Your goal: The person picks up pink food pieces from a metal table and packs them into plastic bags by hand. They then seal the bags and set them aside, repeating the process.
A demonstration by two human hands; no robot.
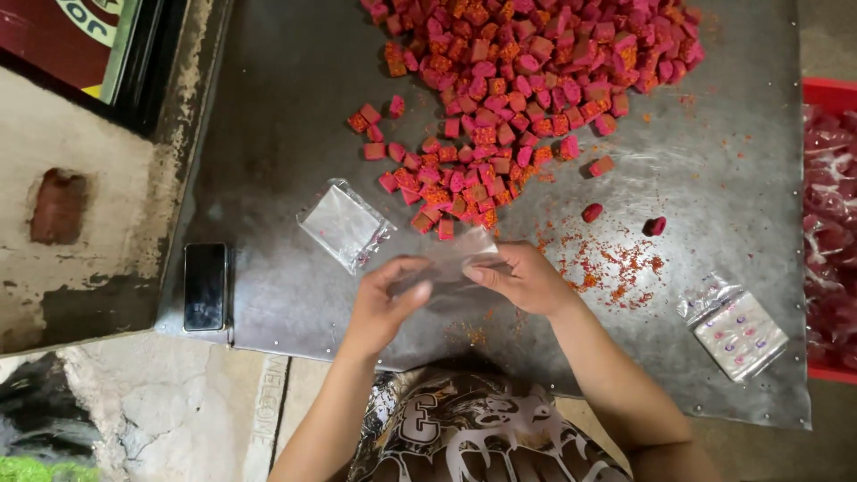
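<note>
My left hand and my right hand meet near the front of a grey metal tabletop, both gripping one small clear plastic bag between their fingertips. The bag looks empty and is held just above the surface. Right behind it begins a large pile of pink-red cubes flecked with orange crumbs, which spreads to the far edge. Two loose rounded pink pieces lie to the right of my hands.
A stack of clear bags lies left of my hands. A black phone rests at the table's left edge. A packet of small labels sits at the right front. A red crate with filled bags stands at the right.
</note>
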